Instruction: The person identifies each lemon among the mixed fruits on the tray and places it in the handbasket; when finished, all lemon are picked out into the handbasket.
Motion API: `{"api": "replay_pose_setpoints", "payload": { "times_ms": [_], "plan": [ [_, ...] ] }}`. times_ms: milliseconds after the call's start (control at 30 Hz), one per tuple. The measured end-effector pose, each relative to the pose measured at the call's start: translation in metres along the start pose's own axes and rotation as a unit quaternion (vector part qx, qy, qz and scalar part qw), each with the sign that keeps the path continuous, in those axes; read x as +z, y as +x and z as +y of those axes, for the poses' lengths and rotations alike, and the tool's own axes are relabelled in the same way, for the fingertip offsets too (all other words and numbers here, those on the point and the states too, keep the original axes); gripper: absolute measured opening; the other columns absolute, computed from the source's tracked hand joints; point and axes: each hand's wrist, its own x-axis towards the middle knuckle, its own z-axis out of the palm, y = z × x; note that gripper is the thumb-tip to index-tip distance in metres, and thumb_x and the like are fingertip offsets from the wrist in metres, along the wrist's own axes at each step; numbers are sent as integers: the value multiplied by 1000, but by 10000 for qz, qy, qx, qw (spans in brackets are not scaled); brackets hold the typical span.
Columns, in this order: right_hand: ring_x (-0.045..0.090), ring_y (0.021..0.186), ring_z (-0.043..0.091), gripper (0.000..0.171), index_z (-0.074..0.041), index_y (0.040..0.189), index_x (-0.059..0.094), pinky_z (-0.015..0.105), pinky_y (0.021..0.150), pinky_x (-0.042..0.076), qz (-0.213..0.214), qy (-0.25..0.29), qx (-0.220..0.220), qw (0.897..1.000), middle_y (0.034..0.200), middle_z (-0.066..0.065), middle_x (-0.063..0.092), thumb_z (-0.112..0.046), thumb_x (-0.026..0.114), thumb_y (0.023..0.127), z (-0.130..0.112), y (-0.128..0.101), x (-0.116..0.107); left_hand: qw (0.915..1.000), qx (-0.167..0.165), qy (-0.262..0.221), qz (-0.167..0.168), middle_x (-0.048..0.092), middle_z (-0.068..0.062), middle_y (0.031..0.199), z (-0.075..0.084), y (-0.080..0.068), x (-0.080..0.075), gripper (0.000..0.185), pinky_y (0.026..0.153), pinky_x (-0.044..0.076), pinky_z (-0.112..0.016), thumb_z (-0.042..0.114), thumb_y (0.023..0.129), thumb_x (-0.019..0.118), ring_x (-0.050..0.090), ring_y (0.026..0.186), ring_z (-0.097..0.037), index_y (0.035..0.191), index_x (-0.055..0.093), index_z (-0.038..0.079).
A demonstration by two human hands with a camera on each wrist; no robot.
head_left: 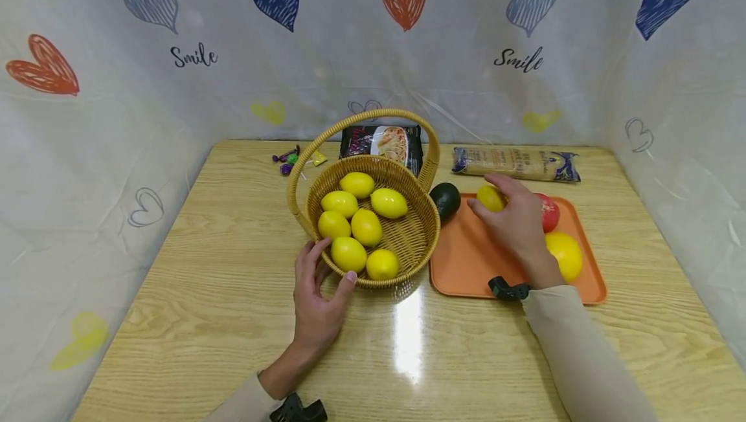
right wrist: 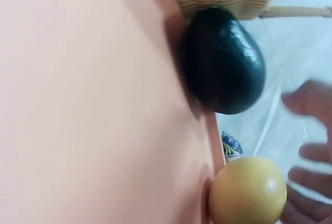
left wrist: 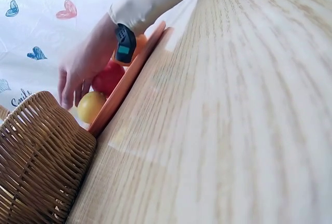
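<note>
Right hand (head_left: 515, 224) at lemon (head_left: 491, 198) on tray (head_left: 466, 260); left hand (head_left: 317, 292) bracing basket (head_left: 408, 241).
Right fingers curled loosely over the lemon at the tray's far edge beside the avocado (head_left: 445, 199), grip apparently not closed. Left fingers, nearly straight, pressed the basket's near wall, likely steadying it.

Basket (head_left: 428, 231) sits mid-table, seven lemons (head_left: 366, 226) in it. Tray (head_left: 466, 260) just right of basket; avocado (head_left: 445, 200) at tray's near-left corner by the basket. Two packets (head_left: 516, 163) behind, along the back edge. Sweets (head_left: 287, 158) behind-left of basket.
</note>
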Motion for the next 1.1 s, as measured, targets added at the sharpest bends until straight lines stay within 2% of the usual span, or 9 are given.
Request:
{"api": "replay_pose_setpoints", "payload": {
  "times_ms": [200,333,467,567,667,733,833,933,1100],
  "plan": [
    [63,132,51,55,4,142,68,67,111,53,-876,-600,125,9943,145,28,67,-22,82,96,-4,2,2,10000,32,10,-6,25,-20,173,-1,0,0,69,123,45,-24,4,98,77,48,152,-42,161,50,10],
    [65,126,48,50,1,141,71,64,103,56,-1545,-695,64,9855,143,27,68,-21,79,97,-6,1,-4,10000,50,-13,-16,25,-20,173,-1,0,0,69,123,46,-26,4,98,77,48,151,-42,161,50,10],
    [67,121,41,51,-7,145,70,54,97,60,-1632,-216,362,9857,143,20,69,-26,80,100,-16,0,-16,10000,78,-18,-32,25,-22,173,0,0,0,69,124,46,-28,4,98,77,48,151,-42,161,50,10],
    [69,121,32,50,-9,145,68,36,98,63,-1317,750,493,9872,143,13,70,-25,83,99,-32,0,-24,10000,66,-5,-39,25,-21,173,0,0,0,70,124,45,-27,4,98,77,48,151,-42,161,50,10],
    [70,117,24,47,-11,140,69,21,97,61,-1323,1719,155,9761,139,6,70,-19,86,97,-52,-1,-28,10000,63,18,-27,25,-21,173,0,0,-1,69,124,45,-28,4,98,77,48,151,-42,161,50,10],
    [70,112,21,45,-14,138,72,20,95,61,-1686,2049,-244,9638,136,3,70,-16,87,96,-65,-1,-26,10000,73,33,-13,25,-20,173,0,0,-1,69,124,46,-29,4,98,77,48,151,-42,161,50,10],
    [69,107,16,42,-21,136,75,27,95,62,-2399,1725,-939,9507,133,-3,73,-20,88,96,-83,-1,-18,10000,85,32,0,26,-20,173,-1,0,-1,69,124,46,-30,5,98,77,48,151,-41,161,50,10],
    [69,114,16,42,-23,138,76,38,100,61,-2938,1059,-1537,9375,136,-4,74,-28,86,97,-97,-1,-5,10000,92,22,6,26,-19,173,-1,-1,-1,69,123,46,-27,5,98,77,47,151,-41,161,50,10],
    [71,124,23,44,-17,139,76,48,108,60,-3336,572,-1738,9248,141,1,74,-36,82,101,-110,-4,5,9999,112,-26,-11,26,-20,172,-1,0,0,69,123,46,-25,4,98,77,47,151,-42,161,50,9]
  ]
}}
